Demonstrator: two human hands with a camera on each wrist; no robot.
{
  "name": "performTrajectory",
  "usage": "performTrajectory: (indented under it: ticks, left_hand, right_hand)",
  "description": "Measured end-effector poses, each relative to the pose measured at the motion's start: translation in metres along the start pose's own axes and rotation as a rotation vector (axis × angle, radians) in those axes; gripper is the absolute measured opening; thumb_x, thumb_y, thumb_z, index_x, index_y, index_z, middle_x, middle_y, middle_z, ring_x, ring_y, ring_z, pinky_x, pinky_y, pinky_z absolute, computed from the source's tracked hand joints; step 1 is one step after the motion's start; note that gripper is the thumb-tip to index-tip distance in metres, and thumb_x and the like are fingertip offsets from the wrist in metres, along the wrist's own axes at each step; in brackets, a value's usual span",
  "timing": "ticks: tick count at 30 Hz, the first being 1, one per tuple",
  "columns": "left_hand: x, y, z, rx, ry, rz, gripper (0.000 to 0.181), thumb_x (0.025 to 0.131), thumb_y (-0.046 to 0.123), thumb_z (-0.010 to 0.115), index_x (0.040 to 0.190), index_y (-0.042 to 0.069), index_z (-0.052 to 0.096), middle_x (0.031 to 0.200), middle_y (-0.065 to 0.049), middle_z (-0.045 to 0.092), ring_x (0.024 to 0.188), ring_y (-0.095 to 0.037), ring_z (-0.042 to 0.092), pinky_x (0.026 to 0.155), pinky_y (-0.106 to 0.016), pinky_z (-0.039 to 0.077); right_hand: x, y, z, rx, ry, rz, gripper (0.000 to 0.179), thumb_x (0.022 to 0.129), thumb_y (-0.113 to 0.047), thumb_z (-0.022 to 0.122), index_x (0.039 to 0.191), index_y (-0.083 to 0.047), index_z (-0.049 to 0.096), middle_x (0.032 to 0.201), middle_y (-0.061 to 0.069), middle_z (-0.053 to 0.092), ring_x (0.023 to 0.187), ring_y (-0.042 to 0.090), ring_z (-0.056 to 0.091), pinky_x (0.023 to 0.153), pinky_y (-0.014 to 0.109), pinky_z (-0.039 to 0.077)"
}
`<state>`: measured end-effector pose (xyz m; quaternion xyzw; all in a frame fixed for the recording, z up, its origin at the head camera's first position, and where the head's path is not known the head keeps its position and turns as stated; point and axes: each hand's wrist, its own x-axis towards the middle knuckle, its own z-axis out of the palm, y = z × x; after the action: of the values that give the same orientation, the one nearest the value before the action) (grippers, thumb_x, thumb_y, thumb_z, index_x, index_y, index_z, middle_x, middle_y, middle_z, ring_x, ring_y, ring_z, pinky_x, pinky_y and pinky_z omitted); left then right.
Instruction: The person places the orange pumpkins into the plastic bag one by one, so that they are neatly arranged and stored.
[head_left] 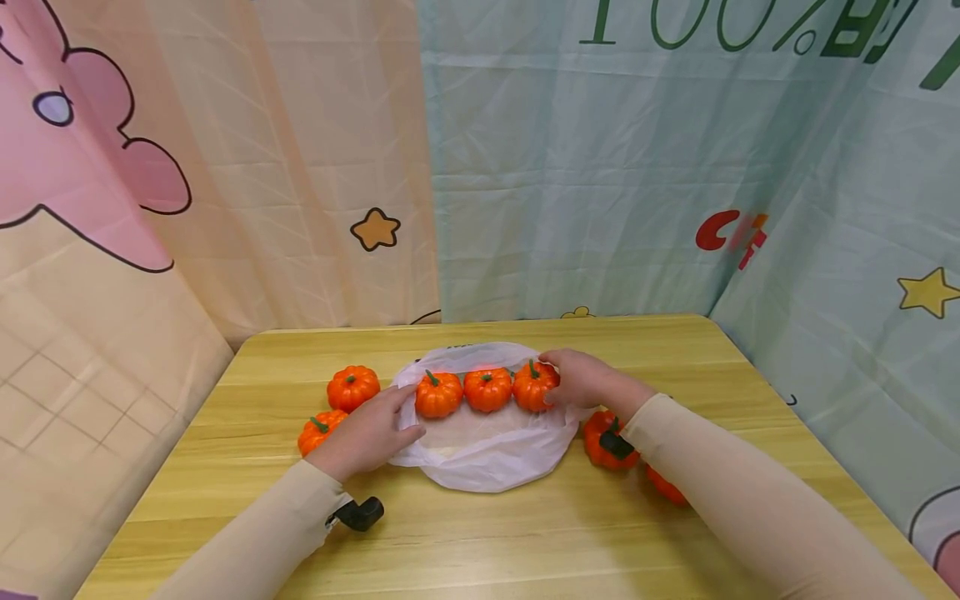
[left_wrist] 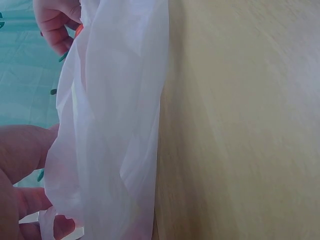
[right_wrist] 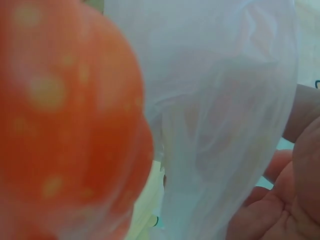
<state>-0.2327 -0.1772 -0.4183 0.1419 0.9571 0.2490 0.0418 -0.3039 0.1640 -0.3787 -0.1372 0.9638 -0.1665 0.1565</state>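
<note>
A white plastic bag [head_left: 487,471] lies with its mouth spread wide on the table. Side by side in that opening sit three small orange pumpkins with green stems: a left one [head_left: 438,395], a middle one [head_left: 488,390] and a right one [head_left: 535,387]. My right hand [head_left: 585,385] grips the right pumpkin from its outer side, fingers over the top and thumb lower down. At the bag's left rim is my left hand [head_left: 371,433], fingertips close beside the left pumpkin and thumb apart. In the left wrist view, the bag [left_wrist: 115,110] partly hides the left fingers [left_wrist: 32,200].
Two more pumpkins, one at the back [head_left: 353,388] and one nearer [head_left: 321,431], lie left of the bag. Right of it, under my right forearm, a pumpkin [head_left: 597,442] and another [head_left: 666,487] are partly covered. Printed curtains [head_left: 525,208] stand behind the wooden table [head_left: 480,550].
</note>
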Motion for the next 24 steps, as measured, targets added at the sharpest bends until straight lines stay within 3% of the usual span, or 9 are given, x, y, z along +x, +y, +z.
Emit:
performTrajectory:
  ticks: [8,16,24]
  left_hand:
    - [-0.0006,0.0008,-0.0001,-0.006,-0.006,-0.014,0.076,0.099,0.034,0.074,0.162,0.01,0.041,0.163,-0.016,0.048,0.151,-0.041,0.044,0.124,-0.06,0.037]
    - [-0.0002,0.0007,0.0012,-0.012,-0.007,-0.025,0.078,0.098,0.036,0.074,0.163,0.01,0.04,0.163,-0.016,0.047,0.152,-0.04,0.043,0.124,-0.059,0.037]
    - [0.0004,0.0005,0.0023,-0.017,-0.004,-0.026,0.078,0.097,0.036,0.075,0.162,0.009,0.041,0.163,-0.017,0.048,0.152,-0.041,0.043,0.124,-0.059,0.038]
  right_hand:
    - [0.0033,0.0016,0.0019,-0.016,0.016,0.017,0.07,0.093,-0.011,0.078,0.156,-0.006,0.049,0.153,0.018,0.057,0.138,0.037,0.056,0.121,0.054,0.043]
    - [0.0035,0.0022,0.0015,-0.032,0.054,-0.02,0.054,0.095,-0.008,0.075,0.146,-0.001,0.057,0.144,0.018,0.063,0.131,0.037,0.06,0.118,0.052,0.047]
    - [0.0042,0.0012,0.0028,-0.05,0.062,-0.004,0.053,0.094,-0.008,0.076,0.143,0.0,0.058,0.138,0.018,0.066,0.124,0.035,0.063,0.116,0.051,0.05]
